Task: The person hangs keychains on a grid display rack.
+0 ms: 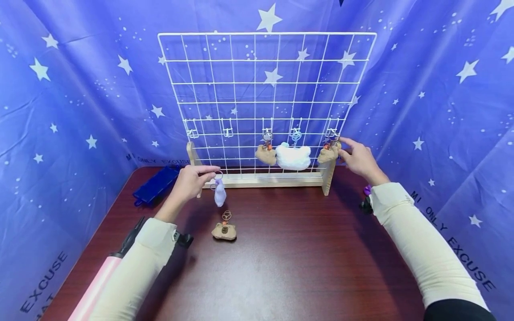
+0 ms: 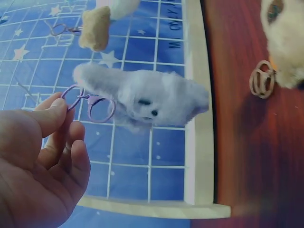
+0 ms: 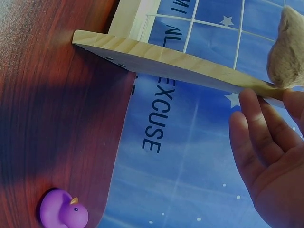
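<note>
Head view: pinched by its ring between thumb and forefinger of the left hand, with the lilac plush keychain dangling just below and to the right of those fingertips. Hangs with long axis close to vertical, before the lower left of the wire grid. Lies well below the second hook from the left and slightly left of straight under it; far nearer to the left hand than to the right hand. Reaching in from the lower left with that forearm, fingers pointing rightward; in the left wrist view, gripping at the ring alone, remaining fingers loosely bent, clear of the plush body. Across at the grid's far end, stretched inward with the right hand, fingertips at the edge of the rightmost brown plush, beside the wooden post. Pinching or merely touching there: cannot tell; other fingers loosely extended in the right wrist view. Nearer the camera than the lilac plush, resting on the table: a second brown keychain, apart from both hands.
</note>
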Tool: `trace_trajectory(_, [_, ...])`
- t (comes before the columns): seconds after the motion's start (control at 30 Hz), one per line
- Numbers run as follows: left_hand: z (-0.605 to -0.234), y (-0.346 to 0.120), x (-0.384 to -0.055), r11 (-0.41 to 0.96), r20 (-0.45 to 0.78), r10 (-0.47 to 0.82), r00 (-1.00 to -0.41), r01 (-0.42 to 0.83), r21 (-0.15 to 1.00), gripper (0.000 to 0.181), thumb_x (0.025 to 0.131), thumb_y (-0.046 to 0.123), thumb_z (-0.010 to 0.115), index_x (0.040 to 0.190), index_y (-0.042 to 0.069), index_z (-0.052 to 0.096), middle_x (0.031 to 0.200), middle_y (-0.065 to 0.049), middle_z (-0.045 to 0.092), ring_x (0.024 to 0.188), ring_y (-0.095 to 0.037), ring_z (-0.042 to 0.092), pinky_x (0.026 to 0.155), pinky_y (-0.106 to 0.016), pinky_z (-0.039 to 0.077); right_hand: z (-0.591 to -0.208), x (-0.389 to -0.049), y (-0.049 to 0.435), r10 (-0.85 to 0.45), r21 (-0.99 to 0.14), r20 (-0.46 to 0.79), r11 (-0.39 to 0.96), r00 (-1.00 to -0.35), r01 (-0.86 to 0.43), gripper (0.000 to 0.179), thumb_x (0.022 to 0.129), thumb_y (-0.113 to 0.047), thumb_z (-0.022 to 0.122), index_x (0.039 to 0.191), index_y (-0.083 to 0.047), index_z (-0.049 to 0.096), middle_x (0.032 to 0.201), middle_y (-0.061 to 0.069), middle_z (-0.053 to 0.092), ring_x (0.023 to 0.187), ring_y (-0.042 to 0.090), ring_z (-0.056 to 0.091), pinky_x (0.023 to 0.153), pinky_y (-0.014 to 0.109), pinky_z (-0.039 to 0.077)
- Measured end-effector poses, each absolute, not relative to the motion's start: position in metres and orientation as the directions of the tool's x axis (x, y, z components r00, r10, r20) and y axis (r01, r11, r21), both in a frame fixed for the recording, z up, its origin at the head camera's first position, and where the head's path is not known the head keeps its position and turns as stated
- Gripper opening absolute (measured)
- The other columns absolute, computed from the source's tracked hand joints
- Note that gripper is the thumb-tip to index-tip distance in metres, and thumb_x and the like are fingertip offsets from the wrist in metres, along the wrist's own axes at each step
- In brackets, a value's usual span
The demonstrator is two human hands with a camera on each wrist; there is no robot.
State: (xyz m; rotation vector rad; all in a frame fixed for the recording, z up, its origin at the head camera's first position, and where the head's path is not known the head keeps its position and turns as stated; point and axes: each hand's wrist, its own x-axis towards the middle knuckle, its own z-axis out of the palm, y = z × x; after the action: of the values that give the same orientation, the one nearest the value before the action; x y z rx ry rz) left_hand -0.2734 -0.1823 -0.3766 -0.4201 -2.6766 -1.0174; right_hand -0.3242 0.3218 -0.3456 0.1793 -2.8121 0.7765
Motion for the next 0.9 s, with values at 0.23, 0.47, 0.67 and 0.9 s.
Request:
trace_trajectory(0.23, [-0.366, -0.178, -0.278, 0.699, 0.350, 0.162, -0.923, 0.357, 0.619, 0.023, 0.096, 0.023, 0.072, 0.118, 0.022, 0.079, 0.118, -0.008, 0.076, 0.062, -0.015, 0.050, 0.061, -0.030, 0.040, -0.345, -0.326, 0.318, -0.057, -0.499, 0.239, 0.849, -0.969, -0.173, 0.050, 0.104, -0.021, 0.057, 0.152, -0.010, 0.047, 0.097, 0.026, 0.075, 0.056, 0.020, 0.069, 0.052, 0.030, 0.050])
trace_trajectory(0.47, [-0.356, -0.170, -0.284, 0.682, 0.362, 0.139, -0.922, 0.354, 0.640, 0.022, 0.095, 0.023, 0.072, 0.117, 0.023, 0.079, 0.113, -0.006, 0.078, 0.054, -0.009, 0.046, 0.055, -0.028, 0.038, -0.345, -0.324, 0.318, -0.049, -0.494, 0.229, 0.855, -0.972, -0.159, 0.051, 0.104, -0.022, 0.056, 0.153, -0.011, 0.046, 0.102, 0.027, 0.075, 0.059, 0.020, 0.070, 0.055, 0.030, 0.051])
trace_trajectory(0.67, [-0.344, -0.165, -0.289, 0.697, 0.365, 0.149, -0.919, 0.359, 0.621, 0.024, 0.096, 0.026, 0.071, 0.119, 0.025, 0.078, 0.112, -0.006, 0.078, 0.054, -0.008, 0.041, 0.054, -0.028, 0.036, -0.344, -0.324, 0.320, -0.048, -0.486, 0.250, 0.857, -0.967, -0.168, 0.050, 0.104, -0.021, 0.056, 0.152, -0.009, 0.047, 0.100, 0.028, 0.074, 0.057, 0.018, 0.068, 0.054, 0.030, 0.050])
trace_trajectory(0.9, [-0.332, -0.161, -0.293, 0.668, 0.425, 0.116, -0.898, 0.387, 0.635, 0.023, 0.095, 0.023, 0.072, 0.117, 0.024, 0.079, 0.106, -0.005, 0.079, 0.057, -0.012, 0.051, 0.050, -0.025, 0.036, -0.346, -0.324, 0.319, -0.048, -0.496, 0.241, 0.853, -0.969, -0.165, 0.050, 0.104, -0.022, 0.056, 0.152, -0.010, 0.046, 0.102, 0.028, 0.074, 0.060, 0.024, 0.071, 0.053, 0.029, 0.051])
